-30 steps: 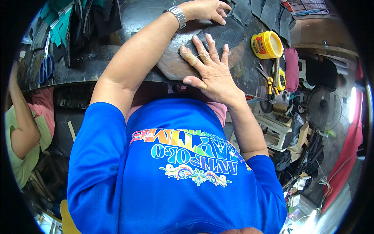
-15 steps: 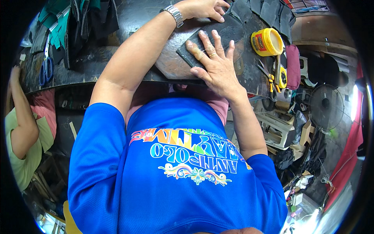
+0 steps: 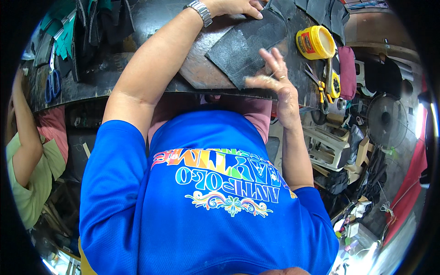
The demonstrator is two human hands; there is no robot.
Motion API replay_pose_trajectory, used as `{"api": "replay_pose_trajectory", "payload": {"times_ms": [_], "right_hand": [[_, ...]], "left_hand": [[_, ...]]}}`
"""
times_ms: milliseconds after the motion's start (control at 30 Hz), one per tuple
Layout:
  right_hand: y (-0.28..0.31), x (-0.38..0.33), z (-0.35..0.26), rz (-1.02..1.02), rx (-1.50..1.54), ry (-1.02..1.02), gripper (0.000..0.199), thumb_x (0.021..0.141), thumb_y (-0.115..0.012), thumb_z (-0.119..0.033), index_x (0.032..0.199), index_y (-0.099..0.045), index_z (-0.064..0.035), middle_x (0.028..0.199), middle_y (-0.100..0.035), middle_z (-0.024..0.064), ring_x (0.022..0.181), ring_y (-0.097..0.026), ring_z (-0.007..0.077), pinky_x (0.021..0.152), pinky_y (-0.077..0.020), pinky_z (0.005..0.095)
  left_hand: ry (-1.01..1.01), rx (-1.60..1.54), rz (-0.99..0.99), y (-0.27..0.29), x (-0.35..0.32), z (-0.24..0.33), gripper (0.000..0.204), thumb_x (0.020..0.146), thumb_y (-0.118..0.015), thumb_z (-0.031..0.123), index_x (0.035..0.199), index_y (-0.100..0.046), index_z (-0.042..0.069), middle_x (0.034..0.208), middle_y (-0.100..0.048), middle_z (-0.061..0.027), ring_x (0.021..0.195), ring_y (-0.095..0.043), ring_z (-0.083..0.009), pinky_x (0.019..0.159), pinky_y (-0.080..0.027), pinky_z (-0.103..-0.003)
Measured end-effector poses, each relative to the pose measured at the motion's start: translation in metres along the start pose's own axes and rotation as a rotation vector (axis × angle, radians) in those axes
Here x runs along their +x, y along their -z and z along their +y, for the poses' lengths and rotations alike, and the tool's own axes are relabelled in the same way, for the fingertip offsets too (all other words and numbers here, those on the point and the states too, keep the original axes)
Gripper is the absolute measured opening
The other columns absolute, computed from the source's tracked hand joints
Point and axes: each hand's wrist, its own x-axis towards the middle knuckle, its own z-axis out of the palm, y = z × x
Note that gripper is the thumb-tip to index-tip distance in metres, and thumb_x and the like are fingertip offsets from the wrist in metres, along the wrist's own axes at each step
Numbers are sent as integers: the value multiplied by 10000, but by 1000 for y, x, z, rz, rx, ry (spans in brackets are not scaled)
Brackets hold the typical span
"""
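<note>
The two hands are well apart. The left hand [image 3: 233, 6] is at the top middle of the frame, partly cut off by the edge. Its fingertips are at the top end of a black leather-like sheet [image 3: 247, 43]; I cannot tell if they pinch it or just press on it. A silver wristwatch [image 3: 200, 13] is on that arm. The right hand [image 3: 280, 85] is right of the middle, by the sheet's lower right edge. Its fingers are spread and a bit blurry, and they are not closed on the sheet. I cannot tell if they touch it.

So the sheet lies between the hands, below the left one and to the upper left of the right one. It rests flat on a smooth brown-grey slab [image 3: 197, 75], and the slab lies on the dark worktop [image 3: 151, 85].

To the right of the sheet stands a yellow tub [image 3: 316, 42]. Below it are scissors with yellow and black handles [image 3: 322, 91], and next to them is a dark pink pouch [image 3: 347, 73]. More black pieces [image 3: 323, 16] lie in the upper right.

In the upper left are green pieces [image 3: 64, 43] and blue-handled scissors [image 3: 53, 85]. Another person's arm [image 3: 27, 151] is at the far left. A fan [image 3: 387, 117] stands at the right.
</note>
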Motion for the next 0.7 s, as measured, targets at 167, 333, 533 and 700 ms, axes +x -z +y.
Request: {"api": "replay_pose_trajectory", "payload": {"times_ms": [167, 333, 533, 700], "right_hand": [[-29, -11, 2, 32, -386, -51, 541, 988, -424, -601, 1390, -604, -288, 1650, -224, 110, 1528, -96, 383, 1158, 38, 653], [-25, -15, -4, 53, -170, 51, 572, 993, -393, -619, 1279, -696, -228, 1579, -379, 127, 1518, -170, 369, 1171, 29, 622], [-19, 25, 2, 251, -199, -77, 493, 1035, -411, -459, 1350, -629, -148, 1590, -346, 151, 1511, -191, 365, 1193, -45, 585], [-40, 49, 6, 75, -670, -71, 693, 967, -485, -593, 1503, -433, -157, 1627, -239, 175, 1521, -128, 385, 1165, -54, 668]], "left_hand": [[25, -19, -10, -1, -1, 1, 662, 843, -724, 48, 1444, -452, -3, 1076, -659, -60, 784, -559, -105, 589, -458, -241], [-7, -38, -18, 1, 0, -4, 664, 839, -725, 36, 1443, -453, -6, 1047, -648, -46, 744, -540, -90, 558, -440, -231], [7, -50, -17, -1, 1, -4, 657, 852, -727, 46, 1444, -449, -21, 1009, -634, -31, 679, -531, -85, 551, -442, -231], [136, 148, 0, -4, -7, 12, 594, 876, -733, 93, 1410, -501, -21, 1015, -667, -33, 790, -575, -93, 707, -479, -233]]}}
